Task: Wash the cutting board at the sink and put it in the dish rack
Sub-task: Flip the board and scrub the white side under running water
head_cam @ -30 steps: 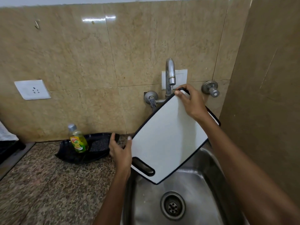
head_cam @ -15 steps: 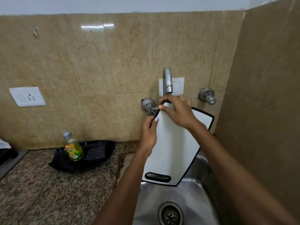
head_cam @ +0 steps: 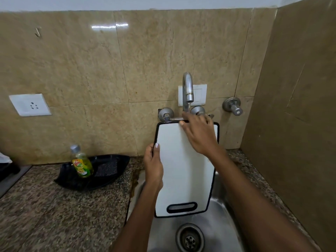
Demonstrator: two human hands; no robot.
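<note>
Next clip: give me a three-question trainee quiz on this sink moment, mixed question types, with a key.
1. True or false: water is visibly running from the tap onto the cutting board.
2. Which end of the board holds the handle slot? A) the end near the tap B) the end near the drain
3. Fill in: the left hand grips the board's ___ edge, while the right hand holds its top edge.

Key: 1 false, no stream shows; 2 B; 3 left.
</note>
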